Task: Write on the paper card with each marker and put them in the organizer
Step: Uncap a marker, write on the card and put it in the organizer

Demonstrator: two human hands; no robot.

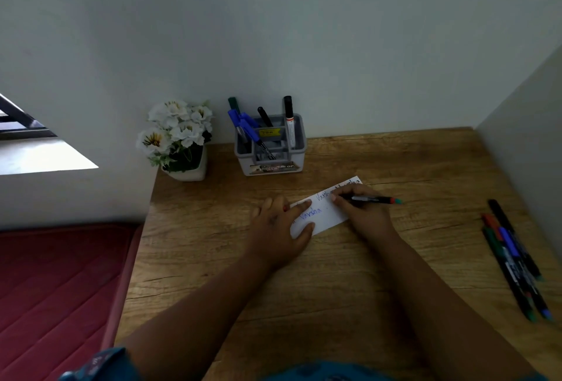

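Observation:
A white paper card (327, 218) with blue and dark handwriting lies on the wooden desk (349, 265). My left hand (281, 225) rests flat on the card's left end, fingers spread. My right hand (362, 210) grips a black marker (372, 199) with a red and teal end, its tip down on the card. A grey organizer (270, 149) at the back holds several markers, blue, black and green. Several loose markers (514, 259) lie in a bundle at the right edge.
A white pot of white flowers (179, 140) stands left of the organizer against the wall. A partition wall (523, 149) closes the desk's right side. A red mattress (60, 286) lies beyond the desk's left edge.

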